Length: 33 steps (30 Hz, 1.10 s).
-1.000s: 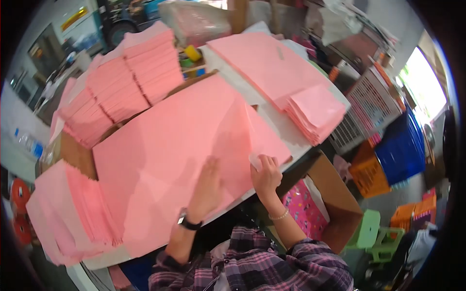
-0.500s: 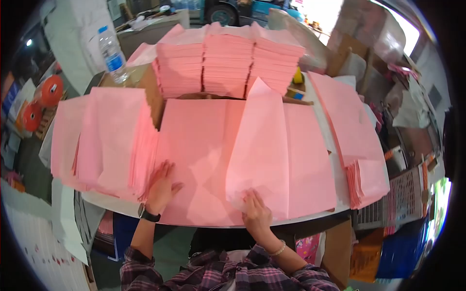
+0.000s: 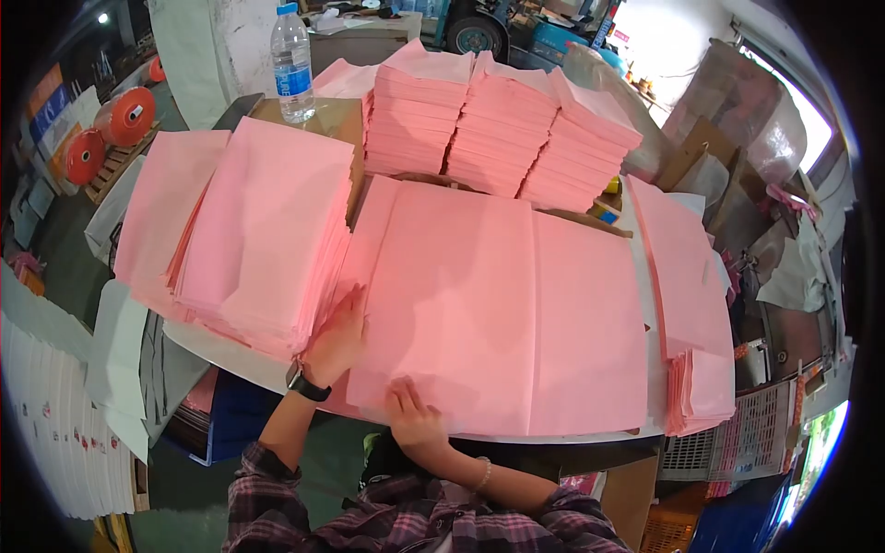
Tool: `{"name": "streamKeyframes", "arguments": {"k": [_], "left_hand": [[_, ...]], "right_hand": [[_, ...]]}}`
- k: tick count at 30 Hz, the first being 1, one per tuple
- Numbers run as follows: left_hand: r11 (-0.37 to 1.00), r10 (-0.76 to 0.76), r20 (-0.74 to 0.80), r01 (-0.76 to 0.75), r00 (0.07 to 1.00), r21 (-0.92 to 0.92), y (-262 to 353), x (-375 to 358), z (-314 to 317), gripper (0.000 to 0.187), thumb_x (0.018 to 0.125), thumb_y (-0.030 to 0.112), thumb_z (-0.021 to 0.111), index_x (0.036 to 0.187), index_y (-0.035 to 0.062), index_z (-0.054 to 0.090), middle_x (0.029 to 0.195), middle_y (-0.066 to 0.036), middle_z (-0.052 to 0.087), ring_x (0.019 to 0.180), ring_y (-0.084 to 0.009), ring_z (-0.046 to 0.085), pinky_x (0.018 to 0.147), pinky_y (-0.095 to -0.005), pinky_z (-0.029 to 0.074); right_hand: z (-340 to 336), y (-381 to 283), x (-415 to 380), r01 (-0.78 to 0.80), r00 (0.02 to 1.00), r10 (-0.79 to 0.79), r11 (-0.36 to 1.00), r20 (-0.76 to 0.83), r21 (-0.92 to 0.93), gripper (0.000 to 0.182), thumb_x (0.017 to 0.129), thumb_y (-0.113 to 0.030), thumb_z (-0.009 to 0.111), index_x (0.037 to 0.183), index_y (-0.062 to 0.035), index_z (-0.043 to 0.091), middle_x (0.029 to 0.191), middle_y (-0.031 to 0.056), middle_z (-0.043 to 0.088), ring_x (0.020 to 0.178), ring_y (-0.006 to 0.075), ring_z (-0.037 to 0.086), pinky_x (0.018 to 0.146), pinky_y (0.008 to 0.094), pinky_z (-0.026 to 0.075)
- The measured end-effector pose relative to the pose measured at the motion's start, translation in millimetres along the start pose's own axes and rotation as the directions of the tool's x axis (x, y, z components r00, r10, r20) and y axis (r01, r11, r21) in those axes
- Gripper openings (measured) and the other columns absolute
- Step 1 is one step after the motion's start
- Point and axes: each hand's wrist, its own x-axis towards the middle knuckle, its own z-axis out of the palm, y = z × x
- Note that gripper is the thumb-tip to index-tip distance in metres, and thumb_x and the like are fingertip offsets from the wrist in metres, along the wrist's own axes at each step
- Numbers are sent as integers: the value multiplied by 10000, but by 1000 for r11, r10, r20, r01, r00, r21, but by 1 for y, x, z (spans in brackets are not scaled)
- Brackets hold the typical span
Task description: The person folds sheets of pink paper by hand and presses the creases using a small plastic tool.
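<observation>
A large pink sheet [image 3: 452,304] lies spread on the table in front of me, creased along a line right of its middle. Its left portion is laid over another pink layer that shows along the left side. My right hand [image 3: 417,422] is at the near left corner of the upper layer, fingers curled onto its edge. My left hand [image 3: 337,339] lies with fingers extended along the left side of the sheet, beside a thick pile of pink sheets [image 3: 267,221]. A dark watch is on the left wrist.
Tall stacks of folded pink sheets [image 3: 498,120] stand at the back. A water bottle [image 3: 292,69] stands on a cardboard box [image 3: 327,118] at the back left. More pink sheets [image 3: 678,258] and a small folded bundle [image 3: 702,392] lie on the right, near a plastic crate [image 3: 737,433].
My right hand has moved left, bringing the raised flap of the pink sheet over and down flat. My left hand stays by the left pile. The head view has turned.
</observation>
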Motion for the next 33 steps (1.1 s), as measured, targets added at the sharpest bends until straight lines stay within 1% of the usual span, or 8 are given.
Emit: {"name": "streamKeyframes", "arguments": {"k": [3, 4, 7, 15, 20, 24, 27, 33], "left_hand": [[987, -5, -7, 6, 1000, 158, 10, -3, 0, 548, 966, 171, 465, 1453, -26, 312, 1488, -261, 356, 1391, -375, 348, 1149, -418, 298], [987, -3, -7, 4, 1000, 158, 7, -3, 1, 548, 966, 171, 465, 1453, -26, 312, 1488, -261, 356, 1391, -375, 348, 1149, -418, 298], [920, 164, -7, -151, 986, 362, -4, -2, 7, 532, 969, 173, 446, 1440, -45, 330, 1501, -257, 340, 1411, -359, 320, 1169, -420, 264], [917, 78, 114, -116, 990, 381, -6, 0, 3, 515, 954, 153, 450, 1407, -78, 370, 1492, -268, 346, 1420, -374, 298, 1180, -431, 246], [904, 104, 105, -138, 989, 405, -8, -1, 1, 516, 949, 143, 449, 1404, -87, 368, 1485, -273, 353, 1418, -382, 297, 1180, -437, 245], [915, 86, 113, -123, 990, 385, -11, -1, 0, 520, 949, 145, 451, 1405, -89, 365, 1484, -275, 354, 1419, -382, 296, 1180, -440, 241], [934, 65, 121, -103, 991, 341, -13, 0, 1, 551, 922, 156, 447, 1402, -96, 350, 1489, -288, 336, 1430, -390, 273, 1196, -453, 200], [943, 57, 138, -99, 989, 319, -10, 0, -1, 554, 920, 141, 460, 1401, -109, 346, 1488, -296, 331, 1429, -395, 271, 1193, -452, 206]], "right_hand": [[7, -14, 10, 22, 1000, -22, 1000, -13, -4, 314, 807, -124, 542, 1096, -18, 601, 1223, 113, 621, 1229, 236, 576, 602, 320, 571], [9, -17, 12, 33, 999, -33, 999, -23, -3, 323, 807, -123, 543, 1107, -15, 598, 1235, 118, 616, 1234, 235, 574, 603, 317, 571], [13, -26, 18, 41, 999, -41, 999, -32, 4, 338, 809, -122, 544, 1123, -9, 593, 1253, 128, 610, 1238, 235, 571, 604, 312, 570], [21, -33, 30, 68, 997, -67, 998, -42, 1, 314, 845, -152, 523, 1111, -3, 603, 1240, 138, 633, 1213, 258, 591, 603, 296, 578], [24, -37, 32, 64, 996, -64, 998, -67, -2, 269, 834, -133, 536, 1067, -14, 598, 1221, 138, 633, 1200, 254, 598, 589, 294, 571], [26, -40, 34, 56, 995, -55, 998, -87, 8, 239, 831, -123, 540, 1041, -22, 593, 1210, 138, 635, 1193, 255, 602, 579, 293, 569], [27, -41, 34, 56, 994, -54, 998, -93, 16, 227, 833, -124, 539, 1030, -24, 592, 1206, 139, 637, 1187, 261, 605, 579, 295, 571], [29, -41, 34, 59, 993, -57, 998, -99, 15, 195, 836, -130, 541, 999, -32, 585, 1207, 142, 637, 1182, 263, 609, 586, 300, 575]]}}
